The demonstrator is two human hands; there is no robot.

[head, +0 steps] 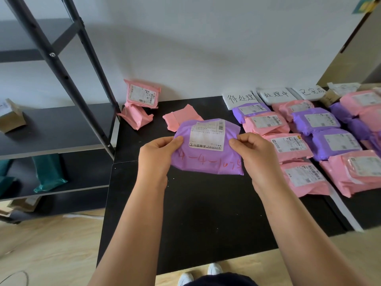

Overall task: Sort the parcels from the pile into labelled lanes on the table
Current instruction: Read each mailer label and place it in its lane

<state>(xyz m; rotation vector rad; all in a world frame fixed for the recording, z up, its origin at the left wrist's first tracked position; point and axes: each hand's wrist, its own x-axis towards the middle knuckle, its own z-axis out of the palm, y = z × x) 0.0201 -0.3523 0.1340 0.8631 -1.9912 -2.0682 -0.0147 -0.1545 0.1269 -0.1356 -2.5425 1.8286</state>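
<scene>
I hold a purple parcel [208,159] with a white shipping label and red handwriting above the black table [198,219]. My left hand [156,157] pinches its left edge and my right hand [253,155] pinches its right edge. What is left of the pile lies at the table's far left: a pink parcel [142,93] leaning on the wall, a second pink parcel [136,117] below it and a flat pink one [181,118] just behind the purple parcel. Three white handwritten lane labels [241,99] stand at the back right, with rows of pink and purple parcels [309,137] below them.
A black metal shelf rack [61,129] stands left of the table, with a cardboard box [11,116] on one shelf and teal bags [49,172] lower down. The white wall lies right behind the table. My shoes [200,273] show on the wooden floor at the table's near edge.
</scene>
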